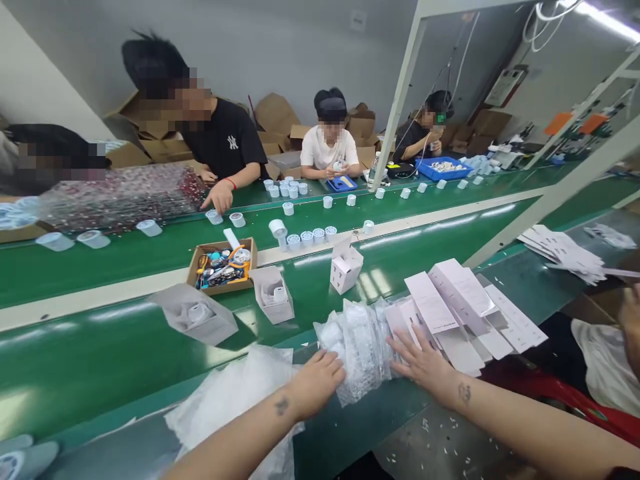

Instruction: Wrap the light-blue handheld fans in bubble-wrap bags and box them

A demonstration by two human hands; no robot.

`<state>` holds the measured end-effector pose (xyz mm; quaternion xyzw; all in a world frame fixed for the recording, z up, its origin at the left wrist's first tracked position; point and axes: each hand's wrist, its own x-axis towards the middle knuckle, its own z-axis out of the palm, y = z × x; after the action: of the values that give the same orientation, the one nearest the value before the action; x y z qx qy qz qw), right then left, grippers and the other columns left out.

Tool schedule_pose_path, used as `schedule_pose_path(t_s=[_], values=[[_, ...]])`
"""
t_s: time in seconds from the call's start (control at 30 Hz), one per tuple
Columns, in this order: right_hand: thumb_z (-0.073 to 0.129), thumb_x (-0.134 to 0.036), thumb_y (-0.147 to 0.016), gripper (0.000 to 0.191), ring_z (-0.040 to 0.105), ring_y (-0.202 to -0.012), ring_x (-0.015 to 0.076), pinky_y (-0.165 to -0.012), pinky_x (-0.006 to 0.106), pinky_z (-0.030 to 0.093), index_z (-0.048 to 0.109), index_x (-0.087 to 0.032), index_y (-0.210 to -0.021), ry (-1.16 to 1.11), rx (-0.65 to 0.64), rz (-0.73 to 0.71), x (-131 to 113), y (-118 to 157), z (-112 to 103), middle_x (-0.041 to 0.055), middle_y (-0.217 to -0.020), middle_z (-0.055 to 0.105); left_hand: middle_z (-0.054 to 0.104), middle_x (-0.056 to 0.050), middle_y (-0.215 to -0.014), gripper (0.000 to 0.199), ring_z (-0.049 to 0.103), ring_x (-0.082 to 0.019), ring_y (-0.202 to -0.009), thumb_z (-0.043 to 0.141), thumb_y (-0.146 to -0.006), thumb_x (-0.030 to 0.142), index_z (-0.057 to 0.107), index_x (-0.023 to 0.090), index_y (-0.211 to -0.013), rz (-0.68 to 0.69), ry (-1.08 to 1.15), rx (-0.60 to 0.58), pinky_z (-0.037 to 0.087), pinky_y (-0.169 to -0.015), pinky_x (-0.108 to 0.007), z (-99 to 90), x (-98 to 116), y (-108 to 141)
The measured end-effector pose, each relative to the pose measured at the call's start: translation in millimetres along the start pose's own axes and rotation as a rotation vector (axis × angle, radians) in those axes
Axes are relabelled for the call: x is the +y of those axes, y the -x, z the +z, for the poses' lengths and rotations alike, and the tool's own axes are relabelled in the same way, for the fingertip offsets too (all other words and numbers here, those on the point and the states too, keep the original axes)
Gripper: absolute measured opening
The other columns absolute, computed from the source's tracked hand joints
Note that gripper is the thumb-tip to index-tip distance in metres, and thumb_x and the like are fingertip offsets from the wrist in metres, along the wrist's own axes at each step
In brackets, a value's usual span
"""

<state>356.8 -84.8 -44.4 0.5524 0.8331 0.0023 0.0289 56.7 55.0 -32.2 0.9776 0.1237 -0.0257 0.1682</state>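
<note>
A row of bubble-wrapped packets [361, 343] lies on the near green table, between my two hands. My left hand [320, 380] rests against the left end of the packets, its fingers bent and side by side; whether it grips one is hidden. On the right, my right hand [423, 363] has its fingers spread, touching the right end of the packets and the edge of the flat white cartons [435, 310]. Loose white wrapping sheets [240, 400] lie beneath and left of my left forearm.
Open white boxes [345, 270] stand on the green conveyor [125, 340], near a cardboard tray of tools [223, 267]. White cups [150, 228] line the farther belt. Several people sit across; another person's arm [631, 327] shows at right. A slanted metal frame [505, 227] crosses the right side.
</note>
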Motion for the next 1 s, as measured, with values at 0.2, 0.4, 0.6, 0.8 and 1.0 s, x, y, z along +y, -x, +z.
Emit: schedule_pose_path(t_s=[0.2, 0.4, 0.6, 0.8, 1.0], values=[[0.067, -0.016, -0.074, 0.047, 0.035, -0.141, 0.042, -0.107, 0.072, 0.033, 0.064, -0.02, -0.121, 0.051, -0.088, -0.055, 10, 20, -2, 0.0164, -0.139, 0.058, 0.066, -0.008, -0.107, 0.025, 0.056, -0.025, -0.1, 0.058, -0.087, 0.018, 0.059, 0.018, -0.112, 0.155, -0.269, -0.006, 0.038, -0.086, -0.041, 40.9, -11, -50], [0.049, 0.006, -0.078, 0.046, 0.056, -0.127, 0.0315, -0.1, 0.044, 0.054, 0.06, -0.01, -0.12, 0.101, 0.172, 0.046, 32, 0, -85, 0.0221, -0.134, 0.06, 0.065, -0.009, -0.091, 0.017, 0.057, -0.023, -0.08, 0.065, -0.081, 0.021, 0.063, 0.016, -0.097, 0.279, -0.383, -0.179, 0.042, -0.074, -0.038, 8.2, -16, -42], [0.036, 0.002, -0.084, 0.046, 0.07, -0.1, 0.0272, -0.07, 0.036, 0.06, 0.056, -0.015, -0.122, -0.055, 0.365, 0.341, 42, -29, -200, 0.0169, -0.121, 0.067, 0.066, -0.011, -0.111, 0.038, 0.062, -0.027, -0.102, 0.062, -0.071, 0.021, 0.059, 0.018, -0.108, -0.183, 0.012, 0.035, 0.049, -0.082, -0.035, -60.4, -15, 1], [0.048, 0.005, -0.074, 0.036, 0.064, -0.057, 0.0166, -0.046, 0.023, 0.04, 0.063, -0.019, -0.098, -0.229, -0.011, 0.02, -21, -106, -255, 0.0019, -0.072, 0.069, 0.069, -0.002, -0.093, 0.048, 0.065, -0.021, -0.078, 0.071, -0.063, 0.033, 0.061, 0.019, -0.107, -0.804, 0.754, 1.078, 0.053, -0.068, -0.03, -135.8, -13, 97], [0.057, 0.007, -0.069, 0.031, 0.063, -0.06, 0.0148, -0.063, 0.027, 0.05, 0.059, -0.023, -0.059, -0.199, -0.131, -0.421, -109, -195, -206, -0.0062, -0.053, 0.059, 0.059, 0.005, -0.06, 0.019, 0.051, -0.01, -0.046, 0.067, -0.056, 0.016, 0.058, 0.017, -0.073, -0.92, 1.483, 1.744, 0.035, -0.035, -0.017, -154.6, -2, 136]])
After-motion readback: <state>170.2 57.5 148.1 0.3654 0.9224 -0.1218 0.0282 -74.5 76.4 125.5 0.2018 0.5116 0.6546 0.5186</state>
